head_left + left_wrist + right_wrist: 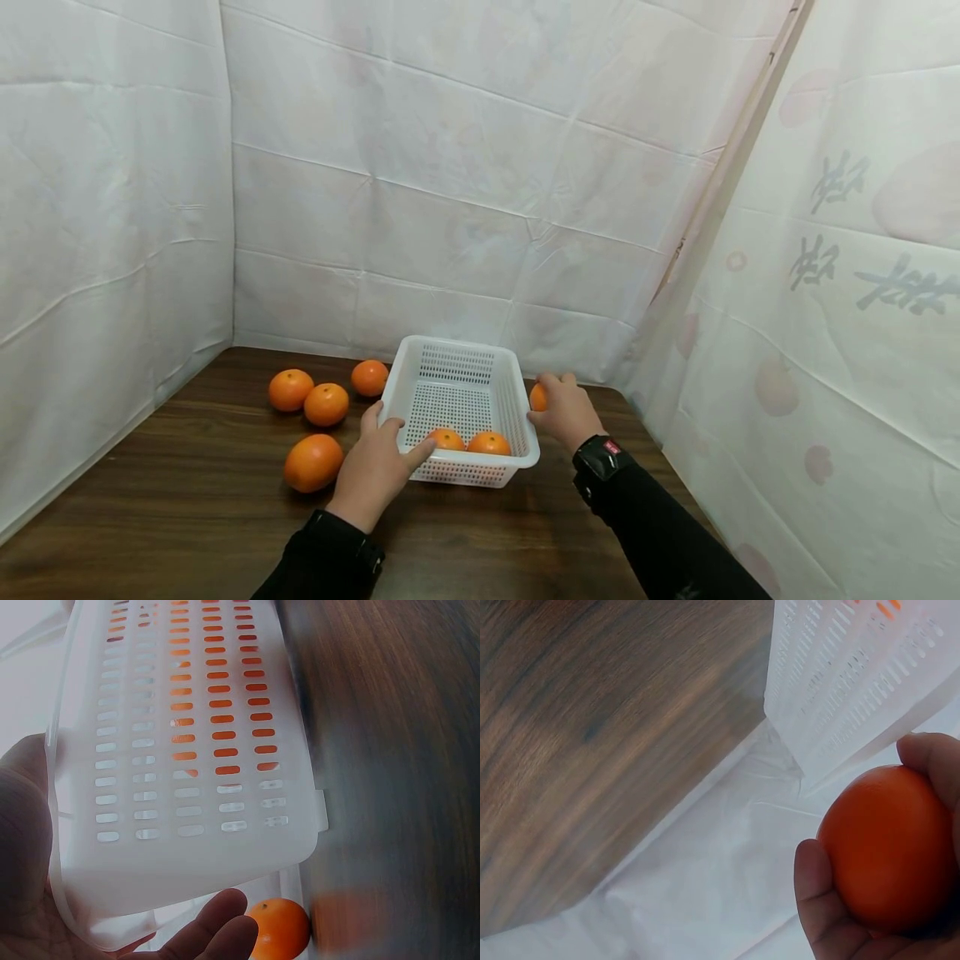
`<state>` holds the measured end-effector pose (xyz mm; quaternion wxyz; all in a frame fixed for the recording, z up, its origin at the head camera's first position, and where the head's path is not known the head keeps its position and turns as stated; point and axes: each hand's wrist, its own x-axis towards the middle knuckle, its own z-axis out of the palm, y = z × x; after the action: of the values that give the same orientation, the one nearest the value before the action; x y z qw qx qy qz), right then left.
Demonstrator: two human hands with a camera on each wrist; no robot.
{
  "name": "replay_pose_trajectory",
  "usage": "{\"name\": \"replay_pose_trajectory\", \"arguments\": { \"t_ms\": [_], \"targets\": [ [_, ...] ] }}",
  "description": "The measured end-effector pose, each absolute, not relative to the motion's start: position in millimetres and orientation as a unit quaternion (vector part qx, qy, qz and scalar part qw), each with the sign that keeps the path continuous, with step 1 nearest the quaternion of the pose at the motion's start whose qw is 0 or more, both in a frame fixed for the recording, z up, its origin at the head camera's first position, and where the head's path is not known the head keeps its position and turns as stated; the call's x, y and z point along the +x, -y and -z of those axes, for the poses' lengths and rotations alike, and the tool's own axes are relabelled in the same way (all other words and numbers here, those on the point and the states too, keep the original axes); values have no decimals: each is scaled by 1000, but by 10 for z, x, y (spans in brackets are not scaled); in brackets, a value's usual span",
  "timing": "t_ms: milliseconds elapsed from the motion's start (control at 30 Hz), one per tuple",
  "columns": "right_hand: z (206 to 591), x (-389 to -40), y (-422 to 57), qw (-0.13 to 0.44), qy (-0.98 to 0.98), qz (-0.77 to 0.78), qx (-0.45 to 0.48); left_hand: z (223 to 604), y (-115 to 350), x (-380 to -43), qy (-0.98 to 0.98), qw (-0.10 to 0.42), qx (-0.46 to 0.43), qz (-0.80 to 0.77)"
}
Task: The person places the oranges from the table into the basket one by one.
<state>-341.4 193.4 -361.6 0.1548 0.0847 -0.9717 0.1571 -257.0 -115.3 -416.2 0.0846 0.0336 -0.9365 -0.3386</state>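
Note:
A white perforated plastic basket stands on the table, with two oranges inside against its near wall. My left hand grips the basket's near left corner, the thumb over the rim and the fingers along the side, as the left wrist view also shows. Just outside the basket's right wall, my right hand holds another orange between thumb and curled fingers. In the right wrist view that orange is beside the basket's side wall, above the tabletop.
Left of the basket, several loose oranges lie on the dark wooden table; the nearest orange is close to my left hand. White sheeting hangs behind the table and along both sides.

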Motion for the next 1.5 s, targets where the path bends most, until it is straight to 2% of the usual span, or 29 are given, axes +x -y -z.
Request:
{"name": "replay_pose_trajectory", "arguments": {
  "t_ms": [733, 1500],
  "targets": [
    [3676, -3460, -1838, 193, 967, -113, 125, 4185, 1165, -2579, 937, 90, 32, 337],
    [3726, -3469, -1667, 202, 962, -96, 156, 4189, 1157, -2575, 937, 94, 28, 337]
  ]
}}
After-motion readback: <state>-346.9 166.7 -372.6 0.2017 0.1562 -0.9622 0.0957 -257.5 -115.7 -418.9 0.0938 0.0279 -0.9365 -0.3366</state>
